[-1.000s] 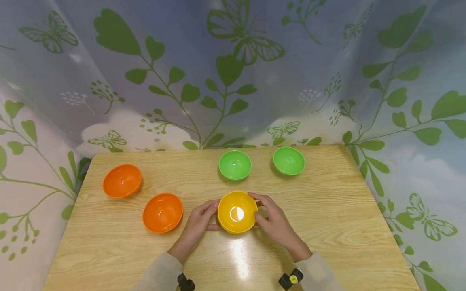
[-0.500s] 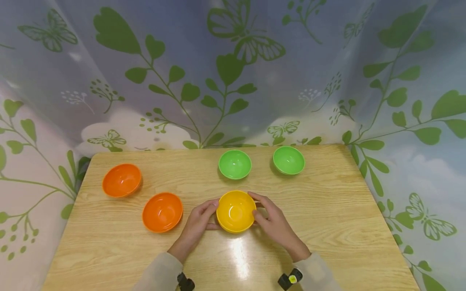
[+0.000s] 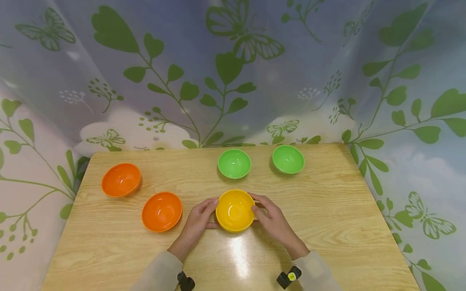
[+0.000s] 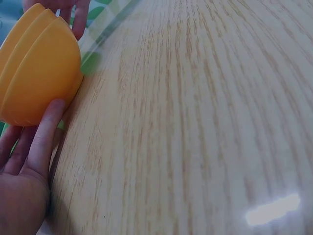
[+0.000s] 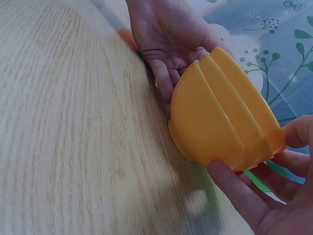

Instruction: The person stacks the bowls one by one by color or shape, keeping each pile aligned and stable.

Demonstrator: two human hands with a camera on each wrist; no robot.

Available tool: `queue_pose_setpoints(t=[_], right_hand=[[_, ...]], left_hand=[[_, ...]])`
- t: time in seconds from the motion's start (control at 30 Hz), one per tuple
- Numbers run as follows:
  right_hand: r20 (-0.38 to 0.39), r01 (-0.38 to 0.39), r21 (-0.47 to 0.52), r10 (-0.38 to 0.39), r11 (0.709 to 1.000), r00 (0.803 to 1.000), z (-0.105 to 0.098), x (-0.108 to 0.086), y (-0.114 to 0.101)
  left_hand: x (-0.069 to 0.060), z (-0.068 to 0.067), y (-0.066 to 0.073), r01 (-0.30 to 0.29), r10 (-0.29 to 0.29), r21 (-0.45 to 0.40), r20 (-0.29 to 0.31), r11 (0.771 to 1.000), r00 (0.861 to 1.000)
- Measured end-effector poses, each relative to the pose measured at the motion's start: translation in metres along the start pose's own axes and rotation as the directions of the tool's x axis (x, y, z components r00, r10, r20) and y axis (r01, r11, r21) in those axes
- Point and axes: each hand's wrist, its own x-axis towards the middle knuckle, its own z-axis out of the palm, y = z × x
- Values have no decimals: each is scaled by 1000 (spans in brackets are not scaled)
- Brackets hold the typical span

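Observation:
A stack of nested yellow bowls (image 3: 235,211) stands upright near the middle of the wooden table, with several rims showing one above another along its side in the right wrist view. My left hand (image 3: 198,218) holds the stack's left side, thumb up by the rim and fingers lower on the wall. From the right, my right hand (image 3: 273,220) grips it, its thumb near the rim and a finger low on the yellow bowls (image 5: 220,117). The left wrist view catches only part of the yellow bowls (image 4: 44,68) and the left hand's fingers.
Two orange bowls (image 3: 162,211) (image 3: 121,180) sit apart on the left of the table (image 3: 346,226). At the back stand two green bowls (image 3: 234,163) (image 3: 288,159), side by side with a gap. A leaf-patterned curtain (image 3: 174,101) hangs behind the table.
The yellow stack has shifted very slightly left between the hands, and the bright glare inside its top bowl has faded. Both hands keep their hold; the orange and green bowls stay put.

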Motion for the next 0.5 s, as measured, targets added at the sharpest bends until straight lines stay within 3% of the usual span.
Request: queue_pose_setpoints(t=[0.5], right_hand=[[-96,-105,42,108,994,990,3,2,0]], left_hand=[[0,2,1,16,-16,0,-15,1000,1000]])
